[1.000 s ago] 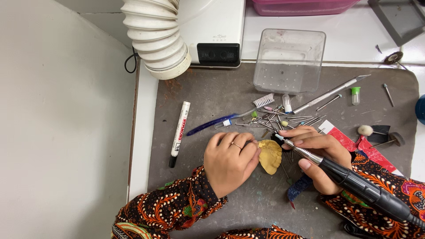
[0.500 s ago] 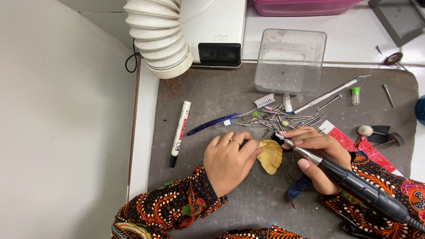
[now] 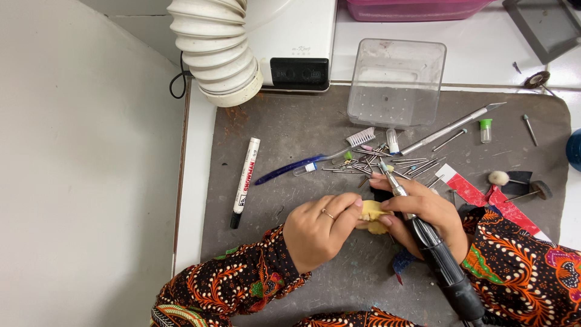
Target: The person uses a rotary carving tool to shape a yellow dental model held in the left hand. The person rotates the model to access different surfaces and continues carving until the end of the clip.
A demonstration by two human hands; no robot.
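My left hand pinches a small yellow piece over the grey mat. The piece is mostly hidden between the fingertips of both hands. My right hand grips a black rotary handpiece like a pen, and its fingers also touch the yellow piece. The tool's thin metal tip points up and away from the piece, toward a heap of loose metal burs.
On the mat lie a white marker, a blue toothbrush, a metal scalpel handle, red paper strips and polishing bits. A clear plastic box and a white ribbed suction hose stand at the back.
The yellow piece has turned edge-on and is now more covered by the fingers of both hands. Both hands stay in the same spot.
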